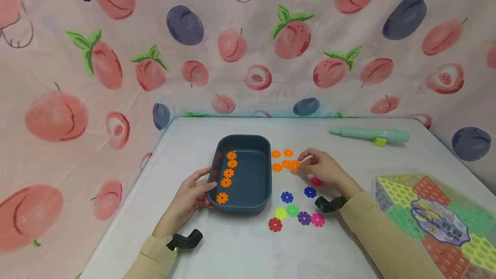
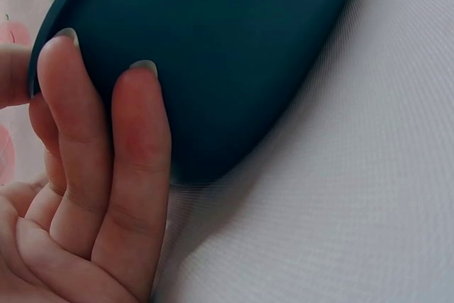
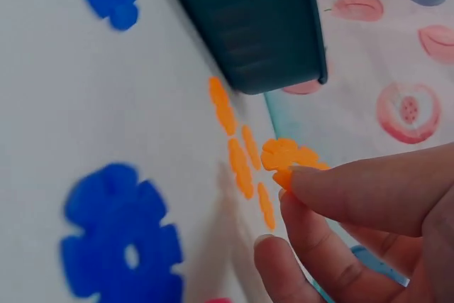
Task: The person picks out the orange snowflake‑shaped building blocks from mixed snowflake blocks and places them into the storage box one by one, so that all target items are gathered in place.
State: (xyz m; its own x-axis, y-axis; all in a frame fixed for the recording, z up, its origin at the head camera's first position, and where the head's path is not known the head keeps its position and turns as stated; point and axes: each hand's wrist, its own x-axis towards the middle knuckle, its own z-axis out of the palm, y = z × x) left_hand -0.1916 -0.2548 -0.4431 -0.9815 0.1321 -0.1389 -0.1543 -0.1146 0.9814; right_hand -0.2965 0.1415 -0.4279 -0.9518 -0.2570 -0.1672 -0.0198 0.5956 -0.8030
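Observation:
A dark blue rectangular tray (image 1: 252,205) stands on the white table, with several orange snowflake discs (image 1: 228,173) in a rough column along its left side. My left hand (image 1: 190,195) grips the tray's left rim, thumb over the edge; in the left wrist view its fingers (image 2: 142,125) lie against the outer wall. Right of the tray, my right hand (image 1: 323,169) pinches an orange snowflake disc (image 3: 284,154) between thumb and fingers, raised above the table. Several more orange discs (image 1: 276,154) lie flat between that hand and the tray.
Nearer me lie loose discs: blue (image 1: 287,197), green (image 1: 292,210), yellow (image 1: 280,213), purple (image 1: 304,218), pink (image 1: 317,219) and red (image 1: 275,224). A patterned box (image 1: 438,223) sits at the right, a mint-green stick-shaped object (image 1: 364,133) at the back right. Fruit-print cloth (image 1: 232,76) hangs behind.

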